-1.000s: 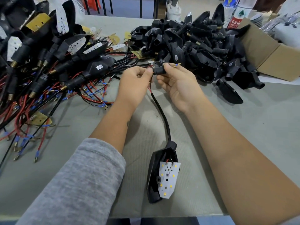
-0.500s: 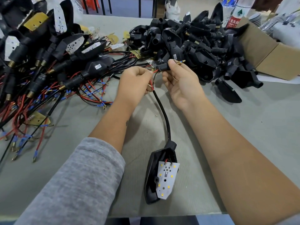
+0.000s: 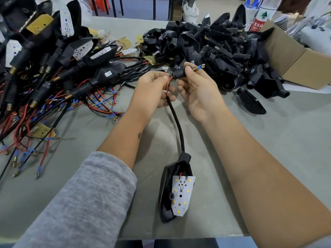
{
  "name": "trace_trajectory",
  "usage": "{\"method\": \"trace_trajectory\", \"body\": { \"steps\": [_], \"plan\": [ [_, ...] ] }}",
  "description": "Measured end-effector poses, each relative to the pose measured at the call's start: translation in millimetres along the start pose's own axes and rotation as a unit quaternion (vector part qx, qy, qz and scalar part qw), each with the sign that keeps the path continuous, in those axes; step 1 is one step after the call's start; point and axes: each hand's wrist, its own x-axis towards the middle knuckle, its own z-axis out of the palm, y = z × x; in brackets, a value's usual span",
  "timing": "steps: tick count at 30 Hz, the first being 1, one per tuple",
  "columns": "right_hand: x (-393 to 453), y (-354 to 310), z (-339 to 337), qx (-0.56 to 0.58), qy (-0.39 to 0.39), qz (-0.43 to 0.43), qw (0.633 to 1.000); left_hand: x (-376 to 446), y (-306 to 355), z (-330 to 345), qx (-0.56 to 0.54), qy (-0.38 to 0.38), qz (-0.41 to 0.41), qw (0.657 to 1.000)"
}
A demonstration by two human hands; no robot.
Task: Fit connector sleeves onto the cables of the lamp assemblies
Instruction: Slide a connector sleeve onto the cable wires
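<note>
A black lamp housing (image 3: 165, 192) with a white LED board (image 3: 181, 194) lies on the table near me. Its black cable (image 3: 176, 120) runs up to my hands. My left hand (image 3: 151, 90) pinches the cable where its red and black wires come out. My right hand (image 3: 200, 90) pinches a black connector sleeve (image 3: 178, 74) threaded over those wires. The wire tips with blue sleeves and brass ends (image 3: 199, 66) stick out past my right thumb.
A heap of lamp assemblies with red and black wires (image 3: 53, 83) fills the left. A pile of black housings and sleeves (image 3: 215, 47) lies at the back right, beside a cardboard box (image 3: 300, 65) and bottles (image 3: 259, 17). The grey table (image 3: 286, 131) ends just in front of me.
The sleeve has slid further along the wires, whose brass tips now stick out past my right thumb. Both hands rose slightly. The lamp housing shifted a little to the left.
</note>
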Motion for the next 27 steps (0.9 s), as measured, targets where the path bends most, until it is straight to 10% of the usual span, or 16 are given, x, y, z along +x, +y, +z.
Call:
{"method": "trace_trajectory", "body": {
  "steps": [10, 20, 27],
  "plan": [
    [0.9, -1.8, -2.7, -0.004, -0.023, 0.000, 1.000, -3.1, -0.4, -2.9, -0.111, -0.029, 0.030, 0.993],
    [6.7, 1.1, -3.8, -0.016, -0.005, 0.008, 1.000, 3.8, -5.7, -4.3, -0.060, 0.014, 0.021, 0.998],
    [10.4, -1.7, -11.7, 0.060, 0.024, -0.031, 0.997, 1.4, -6.7, -4.7, 0.062, -0.096, 0.012, 0.993]
  ]
}}
